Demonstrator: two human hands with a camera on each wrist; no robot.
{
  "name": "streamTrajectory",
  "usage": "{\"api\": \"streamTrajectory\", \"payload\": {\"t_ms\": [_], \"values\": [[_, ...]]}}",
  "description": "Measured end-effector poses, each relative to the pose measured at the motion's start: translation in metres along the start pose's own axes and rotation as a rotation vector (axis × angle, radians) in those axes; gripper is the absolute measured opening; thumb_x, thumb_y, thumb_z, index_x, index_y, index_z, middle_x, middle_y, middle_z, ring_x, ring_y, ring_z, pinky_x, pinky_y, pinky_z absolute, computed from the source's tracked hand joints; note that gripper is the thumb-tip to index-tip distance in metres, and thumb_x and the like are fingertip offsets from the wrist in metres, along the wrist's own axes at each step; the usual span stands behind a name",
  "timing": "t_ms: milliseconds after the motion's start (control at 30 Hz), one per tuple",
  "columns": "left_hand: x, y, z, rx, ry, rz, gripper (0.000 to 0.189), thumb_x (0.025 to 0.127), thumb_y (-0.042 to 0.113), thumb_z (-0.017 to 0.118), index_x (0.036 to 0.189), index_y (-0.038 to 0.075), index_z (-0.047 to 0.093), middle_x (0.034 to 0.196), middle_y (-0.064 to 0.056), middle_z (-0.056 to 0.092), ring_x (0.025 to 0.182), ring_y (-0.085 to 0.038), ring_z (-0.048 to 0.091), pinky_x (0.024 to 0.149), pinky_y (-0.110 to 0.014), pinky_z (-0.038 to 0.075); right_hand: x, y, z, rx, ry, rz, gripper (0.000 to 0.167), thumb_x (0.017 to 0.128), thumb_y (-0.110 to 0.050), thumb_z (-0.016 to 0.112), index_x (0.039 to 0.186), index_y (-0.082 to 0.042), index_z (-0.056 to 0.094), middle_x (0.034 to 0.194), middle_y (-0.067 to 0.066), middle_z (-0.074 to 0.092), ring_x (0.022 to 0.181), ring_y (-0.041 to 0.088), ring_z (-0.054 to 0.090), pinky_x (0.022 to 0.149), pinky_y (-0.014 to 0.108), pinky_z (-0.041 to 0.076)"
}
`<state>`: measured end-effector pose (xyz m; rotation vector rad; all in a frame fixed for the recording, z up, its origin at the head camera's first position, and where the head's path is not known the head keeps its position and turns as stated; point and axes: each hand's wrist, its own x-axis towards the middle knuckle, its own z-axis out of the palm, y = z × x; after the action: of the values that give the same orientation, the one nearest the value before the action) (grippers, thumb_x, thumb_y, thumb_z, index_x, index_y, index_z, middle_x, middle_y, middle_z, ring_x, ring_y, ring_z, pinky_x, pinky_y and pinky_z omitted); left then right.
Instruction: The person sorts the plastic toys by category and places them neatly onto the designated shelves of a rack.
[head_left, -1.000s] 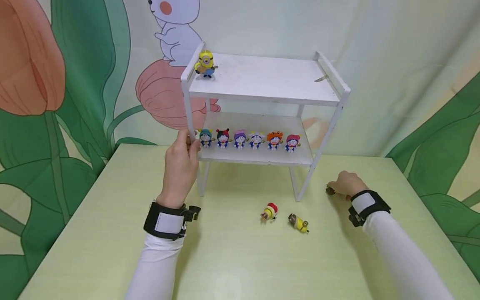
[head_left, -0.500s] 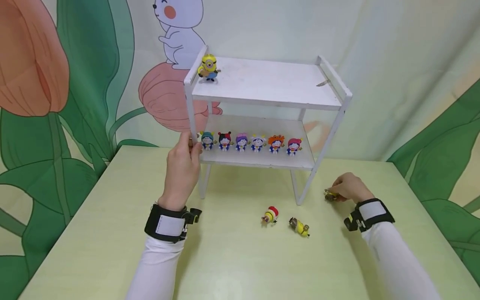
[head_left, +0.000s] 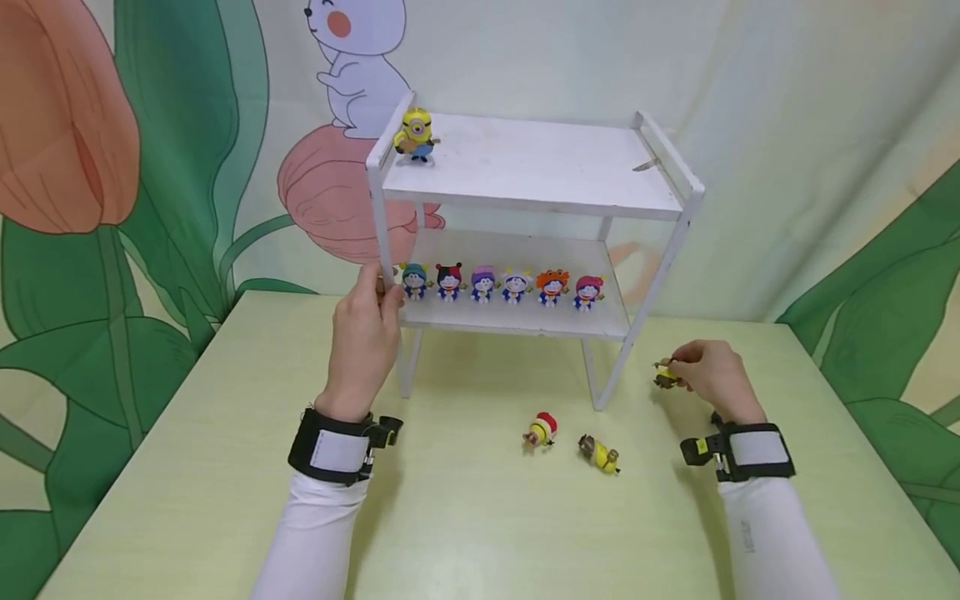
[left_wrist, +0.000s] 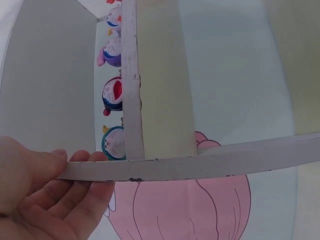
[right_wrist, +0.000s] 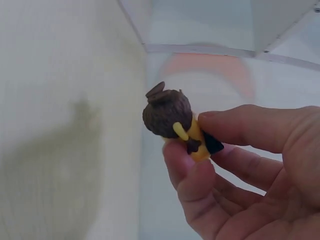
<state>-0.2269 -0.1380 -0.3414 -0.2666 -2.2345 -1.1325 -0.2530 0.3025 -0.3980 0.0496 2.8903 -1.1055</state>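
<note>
My left hand (head_left: 363, 342) grips the left front post of a white two-tier shelf (head_left: 525, 167). In the left wrist view, thumb and fingers close round that post (left_wrist: 165, 169). My right hand (head_left: 716, 379) pinches a small minion figurine (right_wrist: 192, 140) by its yellow body, between thumb and fingers. Its furry brown head (right_wrist: 167, 112) points away from the palm in the right wrist view. In the head view this figurine is to the right of the shelf's right leg. Two more minion figurines lie on the table, one with a red-and-white hat (head_left: 542, 430), one brown and yellow (head_left: 599, 454).
A one-eyed minion figurine (head_left: 416, 133) stands at the left end of the top tier. On the lower tier, several blue-and-white cat figurines (head_left: 483, 285) in coloured hats form a row. A pale table (head_left: 480, 517) carries the shelf, before a printed curtain (head_left: 765, 167).
My right hand has lifted the brown-and-yellow minion figurine and turned at the wrist, showing more of it. My left hand stays on the post; the view shifted slightly.
</note>
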Motion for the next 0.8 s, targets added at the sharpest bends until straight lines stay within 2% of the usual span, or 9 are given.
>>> {"api": "streamTrajectory", "payload": {"t_ms": [133,400,633,800], "values": [[0.000,-0.001,-0.002,0.002,0.005,-0.004,0.017,0.098,0.003,0.056,0.112,-0.007,0.052,0.096,-0.021,0.064,0.083,-0.030,0.065,0.072,-0.043,0.058,-0.005,-0.007,-0.001,0.010,0.062,-0.021,0.028,0.095,-0.013,0.059,0.116,0.006,0.063,0.100,0.020,0.067,0.083,0.029,0.063,0.065,0.032,0.049],[-0.002,-0.002,-0.003,0.003,-0.007,-0.019,0.018,0.099,0.004,0.055,0.114,-0.006,0.051,0.099,-0.022,0.065,0.085,-0.031,0.065,0.075,-0.044,0.058,-0.018,-0.025,-0.006,-0.002,0.247,-0.097,0.028,0.094,-0.016,0.061,0.116,0.001,0.066,0.106,0.020,0.067,0.082,0.027,0.063,0.062,0.031,0.049],[-0.001,-0.004,-0.006,-0.003,0.006,-0.013,0.018,0.099,0.003,0.054,0.113,-0.007,0.051,0.099,-0.022,0.065,0.087,-0.031,0.065,0.078,-0.045,0.057,-0.025,-0.050,-0.016,-0.076,0.428,-0.205,0.024,0.092,-0.017,0.064,0.110,-0.002,0.070,0.096,0.019,0.070,0.078,0.027,0.063,0.052,0.026,0.046],[0.000,-0.003,-0.003,-0.014,-0.006,-0.004,0.017,0.099,0.003,0.054,0.113,-0.007,0.051,0.101,-0.023,0.065,0.088,-0.031,0.066,0.079,-0.046,0.057,-0.033,-0.061,-0.023,-0.083,0.500,-0.259,0.024,0.091,-0.016,0.065,0.110,-0.003,0.070,0.091,0.018,0.071,0.070,0.017,0.063,0.048,0.020,0.044]]}}
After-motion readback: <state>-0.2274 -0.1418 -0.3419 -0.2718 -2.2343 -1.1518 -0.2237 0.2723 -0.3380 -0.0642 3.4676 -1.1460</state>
